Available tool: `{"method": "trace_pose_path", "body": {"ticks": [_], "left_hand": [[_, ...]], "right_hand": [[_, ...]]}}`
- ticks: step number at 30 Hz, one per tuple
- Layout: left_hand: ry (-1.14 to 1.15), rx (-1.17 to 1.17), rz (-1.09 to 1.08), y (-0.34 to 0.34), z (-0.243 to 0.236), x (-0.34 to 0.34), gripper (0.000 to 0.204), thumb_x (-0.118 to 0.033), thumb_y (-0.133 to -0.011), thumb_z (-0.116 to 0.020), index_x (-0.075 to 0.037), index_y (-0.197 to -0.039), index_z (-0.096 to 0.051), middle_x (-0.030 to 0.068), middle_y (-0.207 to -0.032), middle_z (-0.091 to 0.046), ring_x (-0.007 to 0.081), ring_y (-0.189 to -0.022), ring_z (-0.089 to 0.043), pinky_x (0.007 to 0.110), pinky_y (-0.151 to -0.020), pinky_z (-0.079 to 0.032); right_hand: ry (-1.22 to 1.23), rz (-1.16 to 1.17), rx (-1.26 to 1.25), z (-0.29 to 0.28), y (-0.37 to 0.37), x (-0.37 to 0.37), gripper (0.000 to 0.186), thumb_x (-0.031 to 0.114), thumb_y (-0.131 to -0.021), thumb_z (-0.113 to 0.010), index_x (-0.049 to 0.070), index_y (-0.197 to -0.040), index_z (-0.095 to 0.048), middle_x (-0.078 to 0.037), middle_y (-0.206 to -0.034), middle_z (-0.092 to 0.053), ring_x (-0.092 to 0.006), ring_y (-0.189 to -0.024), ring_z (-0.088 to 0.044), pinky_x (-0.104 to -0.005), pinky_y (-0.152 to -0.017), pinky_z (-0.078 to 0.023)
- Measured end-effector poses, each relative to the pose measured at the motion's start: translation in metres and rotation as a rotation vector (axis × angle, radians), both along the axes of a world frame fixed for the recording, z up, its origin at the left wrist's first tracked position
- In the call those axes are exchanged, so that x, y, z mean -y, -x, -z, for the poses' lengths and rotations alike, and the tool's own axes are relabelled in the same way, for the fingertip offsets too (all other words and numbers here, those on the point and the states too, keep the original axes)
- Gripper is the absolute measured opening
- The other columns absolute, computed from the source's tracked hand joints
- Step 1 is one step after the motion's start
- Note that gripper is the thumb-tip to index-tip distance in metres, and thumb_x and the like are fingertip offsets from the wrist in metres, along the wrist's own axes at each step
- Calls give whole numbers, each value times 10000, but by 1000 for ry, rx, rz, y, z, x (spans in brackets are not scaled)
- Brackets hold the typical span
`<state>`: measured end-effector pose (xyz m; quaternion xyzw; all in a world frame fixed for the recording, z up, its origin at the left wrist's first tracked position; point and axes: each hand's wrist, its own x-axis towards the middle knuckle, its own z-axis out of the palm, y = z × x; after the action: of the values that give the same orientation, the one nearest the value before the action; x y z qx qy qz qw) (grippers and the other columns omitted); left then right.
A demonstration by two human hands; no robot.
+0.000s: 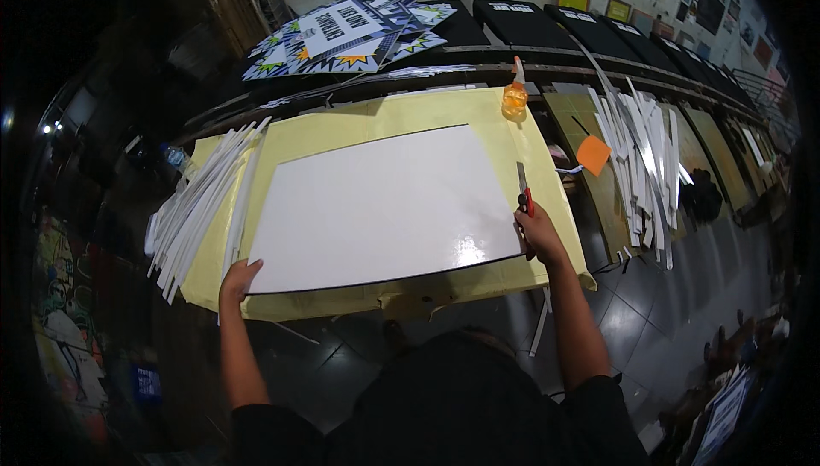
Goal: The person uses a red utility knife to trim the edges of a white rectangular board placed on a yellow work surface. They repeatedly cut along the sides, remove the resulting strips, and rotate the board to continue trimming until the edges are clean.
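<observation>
A white rectangular board with dark edges lies across a yellow sheet on the worktable. My left hand pinches the board's near left corner, thumb on top. At the near right corner, my right hand is closed round a red and black utility knife. The knife's blade is out and points away from me, just beside the board's right edge. Some of the right fingers are hidden, and whether they also touch the board I cannot tell.
Long white strips are heaped left of the board, and more strips lie at the right. An orange spray bottle stands at the far right corner, near an orange square. Printed signs and black panels line the back.
</observation>
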<state>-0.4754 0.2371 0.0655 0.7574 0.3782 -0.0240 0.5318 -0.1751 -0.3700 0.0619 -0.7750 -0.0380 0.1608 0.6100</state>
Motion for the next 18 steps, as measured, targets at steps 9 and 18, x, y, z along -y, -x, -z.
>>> {"method": "trace_pose_path", "body": {"ticks": [9, 18], "left_hand": [[554, 692, -702, 184, 34, 182, 554, -359, -977, -598, -18, -1390, -456, 140, -1292, -596, 308, -1161, -595, 471, -984, -489], [1021, 940, -685, 59, 62, 383, 372, -108, -984, -568, -36, -1340, -485, 104, -1310, -561, 275, -1218, -540, 483, -1061, -421]], "right_hand": [[-169, -236, 97, -111, -39, -39, 246, 177, -978, -546, 15, -1162, -523, -146, -1188, -641, -222, -1019, -645, -343, -884, -487], [-261, -281, -168, -11, 22, -41, 304, 166, -993, -509, 34, -1259, -444, -177, -1176, -633, -262, -950, -681, -386, -794, -532]]}}
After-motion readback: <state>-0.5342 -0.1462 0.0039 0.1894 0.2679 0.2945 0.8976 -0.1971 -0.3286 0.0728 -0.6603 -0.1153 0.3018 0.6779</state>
